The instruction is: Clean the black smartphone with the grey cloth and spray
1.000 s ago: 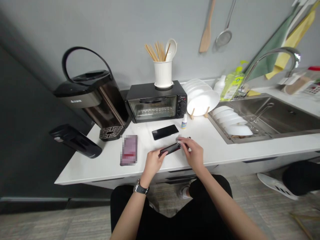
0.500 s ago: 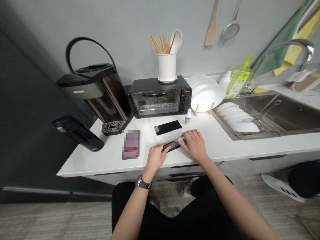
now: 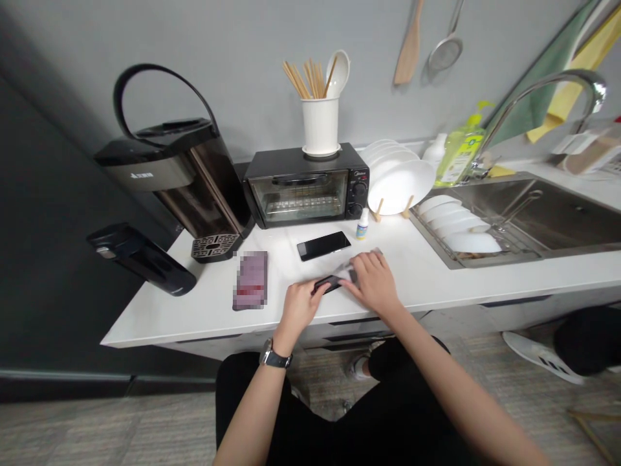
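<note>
Near the counter's front edge, my left hand (image 3: 299, 305) is closed on one end of a dark flat object (image 3: 327, 283), perhaps a phone or case. My right hand (image 3: 374, 279) presses a greyish cloth (image 3: 345, 272) against the object's other end, fingers together. Just behind them a black phone (image 3: 324, 246) lies flat on the white counter. A small white spray bottle (image 3: 362, 224) stands upright to the right of that phone. On the left lies a purple pixelated item (image 3: 251, 279).
A toaster oven (image 3: 303, 188) carries a utensil holder (image 3: 321, 126). To its left are a water dispenser (image 3: 194, 188) and a tilted dark flask (image 3: 140, 259). Plates (image 3: 402, 188) and a sink (image 3: 553, 223) are on the right. Another person's shoe (image 3: 541, 357) shows at lower right.
My right hand has shifted slightly along the dark object, and more of the greyish cloth shows between my hands. The whole view has moved a little.
</note>
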